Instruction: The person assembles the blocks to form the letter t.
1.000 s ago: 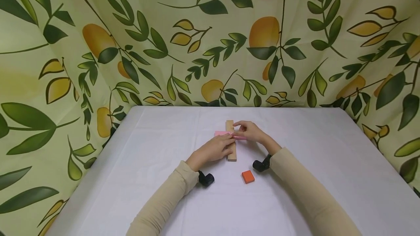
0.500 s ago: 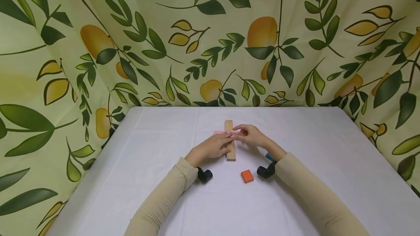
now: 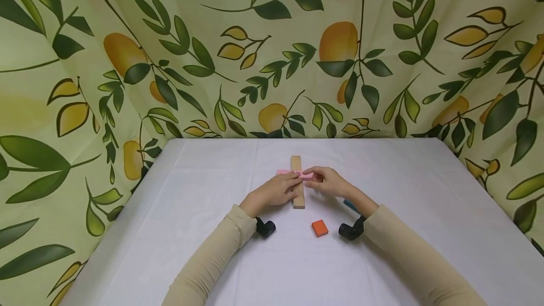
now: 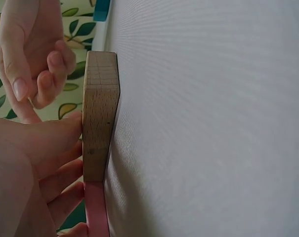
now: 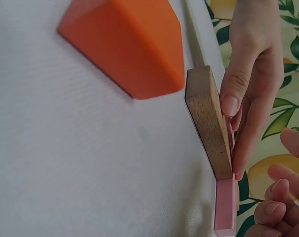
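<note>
A long wooden block [image 3: 299, 198] lies on the white table, pointing away from me. Pink block parts [image 3: 288, 173] show on both sides of it, making a cross shape; how they join is hidden under my fingers. My left hand [image 3: 274, 190] rests on the middle of the cross, its fingers fairly straight and touching the wood [image 4: 98, 118] and the pink. Just by the pink's right end, my right hand [image 3: 329, 182] hovers with loosely bent fingers. In the right wrist view those fingers stand apart from the pink block [image 5: 225, 207] and hold nothing.
An orange block [image 3: 320, 228] lies on the table nearer to me, between my forearms. A blue piece [image 3: 350, 206] sits partly hidden behind my right wrist. Black wrist cameras [image 3: 266, 228] hang under both wrists. A leaf-patterned curtain [image 3: 272, 60] stands behind the table.
My right hand has come away from the pink block, slightly toward me and to the right, baring its right end. The blue piece has come into view. My left hand has stayed in place.
</note>
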A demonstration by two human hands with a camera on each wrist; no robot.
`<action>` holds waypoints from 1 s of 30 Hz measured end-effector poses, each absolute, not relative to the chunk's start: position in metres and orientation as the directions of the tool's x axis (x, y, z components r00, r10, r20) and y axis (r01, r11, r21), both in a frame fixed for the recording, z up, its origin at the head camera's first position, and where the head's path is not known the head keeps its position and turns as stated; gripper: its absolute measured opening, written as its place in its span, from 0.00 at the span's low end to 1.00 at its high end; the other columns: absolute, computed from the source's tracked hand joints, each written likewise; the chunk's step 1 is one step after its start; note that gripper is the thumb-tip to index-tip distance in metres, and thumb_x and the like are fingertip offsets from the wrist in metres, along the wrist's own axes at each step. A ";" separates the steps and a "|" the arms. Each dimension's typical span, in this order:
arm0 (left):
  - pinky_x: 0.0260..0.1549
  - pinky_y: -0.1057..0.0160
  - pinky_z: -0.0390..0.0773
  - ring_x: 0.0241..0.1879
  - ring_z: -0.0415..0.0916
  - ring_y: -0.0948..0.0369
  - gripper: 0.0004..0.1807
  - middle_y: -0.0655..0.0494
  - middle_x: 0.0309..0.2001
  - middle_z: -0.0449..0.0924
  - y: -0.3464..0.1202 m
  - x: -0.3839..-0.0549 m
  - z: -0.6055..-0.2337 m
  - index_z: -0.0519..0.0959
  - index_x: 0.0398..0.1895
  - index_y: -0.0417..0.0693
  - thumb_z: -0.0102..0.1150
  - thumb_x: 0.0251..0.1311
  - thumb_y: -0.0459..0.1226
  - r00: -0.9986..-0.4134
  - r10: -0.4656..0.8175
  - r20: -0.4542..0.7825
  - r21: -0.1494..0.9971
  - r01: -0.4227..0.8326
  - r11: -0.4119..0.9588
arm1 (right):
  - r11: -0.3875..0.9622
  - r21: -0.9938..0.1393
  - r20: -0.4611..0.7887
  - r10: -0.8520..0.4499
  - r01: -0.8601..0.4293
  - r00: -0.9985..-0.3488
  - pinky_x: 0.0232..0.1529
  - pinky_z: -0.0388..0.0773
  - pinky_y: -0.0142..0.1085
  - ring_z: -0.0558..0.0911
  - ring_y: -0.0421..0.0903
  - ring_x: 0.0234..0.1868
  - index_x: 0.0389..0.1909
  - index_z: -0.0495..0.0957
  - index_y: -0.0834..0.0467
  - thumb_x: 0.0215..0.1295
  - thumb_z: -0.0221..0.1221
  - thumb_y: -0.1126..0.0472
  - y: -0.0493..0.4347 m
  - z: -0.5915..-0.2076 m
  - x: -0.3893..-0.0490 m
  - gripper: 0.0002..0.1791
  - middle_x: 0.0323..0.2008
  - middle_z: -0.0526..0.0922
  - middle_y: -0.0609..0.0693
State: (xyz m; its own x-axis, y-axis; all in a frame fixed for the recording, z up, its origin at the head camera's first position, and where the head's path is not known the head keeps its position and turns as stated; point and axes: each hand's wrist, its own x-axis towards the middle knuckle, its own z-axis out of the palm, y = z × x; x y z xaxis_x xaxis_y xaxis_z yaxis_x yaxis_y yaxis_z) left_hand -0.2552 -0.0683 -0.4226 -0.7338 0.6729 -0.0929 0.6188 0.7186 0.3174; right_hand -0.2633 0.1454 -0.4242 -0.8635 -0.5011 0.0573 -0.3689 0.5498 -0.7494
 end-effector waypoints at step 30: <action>0.75 0.53 0.57 0.76 0.54 0.53 0.28 0.51 0.75 0.58 -0.068 -0.257 -0.424 0.64 0.71 0.47 0.51 0.69 0.44 -0.746 0.658 -0.102 0.339 0.596 0.728 | 0.492 -0.803 0.024 -0.537 -0.336 -0.843 0.24 0.65 0.26 0.69 0.36 0.26 0.53 0.76 0.67 0.63 0.61 0.60 0.157 -0.428 -0.230 0.20 0.27 0.74 0.50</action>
State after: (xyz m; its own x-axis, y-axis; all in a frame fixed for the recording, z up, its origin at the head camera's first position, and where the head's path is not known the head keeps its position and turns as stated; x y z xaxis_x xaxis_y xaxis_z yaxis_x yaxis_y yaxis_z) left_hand -0.2573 -0.0679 -0.4243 -0.7458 0.6583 -0.1024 0.5959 0.7279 0.3392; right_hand -0.2298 0.1567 -0.4283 -0.8435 -0.5366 0.0237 -0.3357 0.4921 -0.8032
